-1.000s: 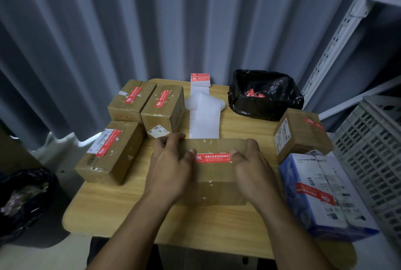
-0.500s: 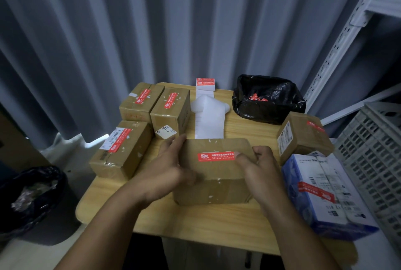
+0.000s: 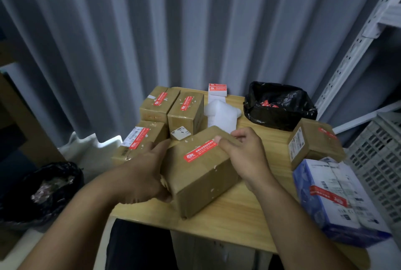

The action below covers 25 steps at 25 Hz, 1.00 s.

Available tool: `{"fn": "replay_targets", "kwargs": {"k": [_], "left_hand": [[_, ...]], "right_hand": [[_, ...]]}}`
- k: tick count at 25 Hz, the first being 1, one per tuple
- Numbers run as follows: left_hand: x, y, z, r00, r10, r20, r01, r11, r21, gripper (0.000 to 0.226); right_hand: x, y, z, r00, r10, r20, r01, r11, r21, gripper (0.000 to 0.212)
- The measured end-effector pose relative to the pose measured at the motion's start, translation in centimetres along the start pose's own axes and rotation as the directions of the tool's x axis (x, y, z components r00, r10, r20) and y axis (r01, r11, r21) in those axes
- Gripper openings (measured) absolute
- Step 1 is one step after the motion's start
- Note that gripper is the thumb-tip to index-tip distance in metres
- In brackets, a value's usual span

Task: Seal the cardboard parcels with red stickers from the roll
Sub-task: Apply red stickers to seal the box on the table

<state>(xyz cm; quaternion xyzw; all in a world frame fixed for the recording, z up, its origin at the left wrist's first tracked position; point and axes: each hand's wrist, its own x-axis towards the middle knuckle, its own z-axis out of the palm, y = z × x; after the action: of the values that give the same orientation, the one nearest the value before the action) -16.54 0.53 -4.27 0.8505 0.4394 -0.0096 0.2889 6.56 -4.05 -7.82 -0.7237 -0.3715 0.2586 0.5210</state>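
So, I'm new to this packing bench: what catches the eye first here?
The left hand and right hand hold a red-stickered cardboard parcel at the middle of the table. Three sealed parcels cluster far left, and a black bag sits far right.

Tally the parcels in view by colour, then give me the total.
Brown cardboard parcels: 5
Blue-and-white parcel: 1
Total: 6
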Motion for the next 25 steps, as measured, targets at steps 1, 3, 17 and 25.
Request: {"fn": "replay_targets", "kwargs": {"k": [1, 3, 17, 25], "left_hand": [[-0.2, -0.1, 0.1, 1.000, -0.010, -0.006, 0.010, 1.000, 0.026, 0.124], [-0.3, -0.2, 0.2, 0.999, -0.031, -0.020, 0.032, 0.998, 0.056, 0.123], [0.0, -1.8, 1.5, 0.975, -0.183, -0.123, 0.194, 0.977, 0.084, 0.133], [1.1, -3.8, 0.4, 0.963, -0.261, -0.064, 0.267, 0.959, 0.095, 0.139]], "right_hand": [[0.3, -0.2, 0.6, 1.000, -0.001, 0.027, 0.000, 1.000, 0.023, 0.038], [0.8, -0.5, 1.6, 0.997, 0.005, 0.072, -0.009, 0.998, 0.055, 0.034], [-2.0, -0.1, 5.8, 0.950, 0.072, 0.305, -0.112, 0.987, 0.118, 0.054], [-2.1, -0.7, 7.7, 0.948, 0.062, 0.312, -0.103, 0.988, 0.117, 0.046]]}}
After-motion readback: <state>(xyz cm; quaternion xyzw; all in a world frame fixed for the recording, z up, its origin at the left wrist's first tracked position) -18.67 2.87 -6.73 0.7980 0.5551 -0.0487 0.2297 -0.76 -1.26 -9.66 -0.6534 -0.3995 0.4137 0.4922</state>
